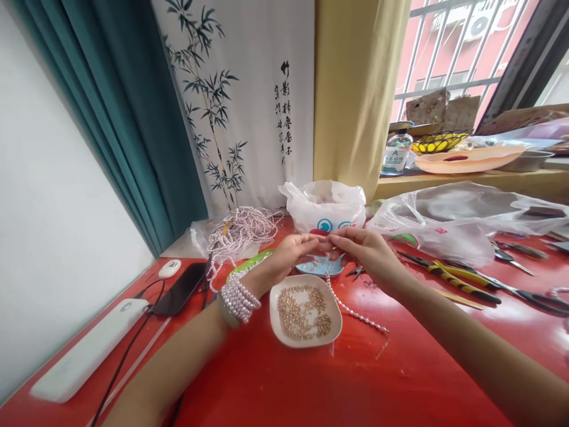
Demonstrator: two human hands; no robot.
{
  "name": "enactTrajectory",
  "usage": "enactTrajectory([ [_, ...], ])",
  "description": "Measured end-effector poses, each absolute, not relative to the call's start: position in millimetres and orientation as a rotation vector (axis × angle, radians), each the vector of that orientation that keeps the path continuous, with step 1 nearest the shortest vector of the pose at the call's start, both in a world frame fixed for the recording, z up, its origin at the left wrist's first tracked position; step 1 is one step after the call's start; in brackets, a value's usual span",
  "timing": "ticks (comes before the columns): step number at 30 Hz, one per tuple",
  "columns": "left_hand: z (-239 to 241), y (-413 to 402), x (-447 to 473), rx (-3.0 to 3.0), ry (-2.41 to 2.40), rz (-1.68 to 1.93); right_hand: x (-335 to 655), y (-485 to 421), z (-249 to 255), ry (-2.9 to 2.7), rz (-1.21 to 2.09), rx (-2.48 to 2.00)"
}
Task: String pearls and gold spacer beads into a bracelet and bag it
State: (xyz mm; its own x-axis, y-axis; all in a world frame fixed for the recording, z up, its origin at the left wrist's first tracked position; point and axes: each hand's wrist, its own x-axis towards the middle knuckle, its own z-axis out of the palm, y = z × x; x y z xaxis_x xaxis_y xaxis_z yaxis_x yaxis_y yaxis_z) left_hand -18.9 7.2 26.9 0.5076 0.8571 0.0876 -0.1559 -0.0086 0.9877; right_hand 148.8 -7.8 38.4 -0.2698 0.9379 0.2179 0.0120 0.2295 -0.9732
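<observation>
My left hand and my right hand meet fingertip to fingertip above the middle of the table, both closed in a pinch. From where they meet hangs a strand of white pearl beads; its lower part lies on the red table and ends in a thin gold chain. The very top of the strand is hidden by my fingers. Below the hands sits a square cream dish holding many gold beads. A light blue tray is partly covered by my hands. Several pearl strands circle my left wrist.
Left on the red table lie a heap of pearl strands, a black phone and a white power bank with a cable. Plastic bags stand behind. Pliers and scissors lie right.
</observation>
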Motion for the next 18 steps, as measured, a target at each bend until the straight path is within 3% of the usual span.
enactTrajectory([
  [11,4.9,13.9,-16.4,1.329,0.693,0.616,172.7,15.0,28.3,-1.313,1.458,-0.788],
  [18,-12.9,65.0,-28.6,1.853,1.066,0.634,187.7,10.5,11.6,-1.378,1.54,-0.886],
])
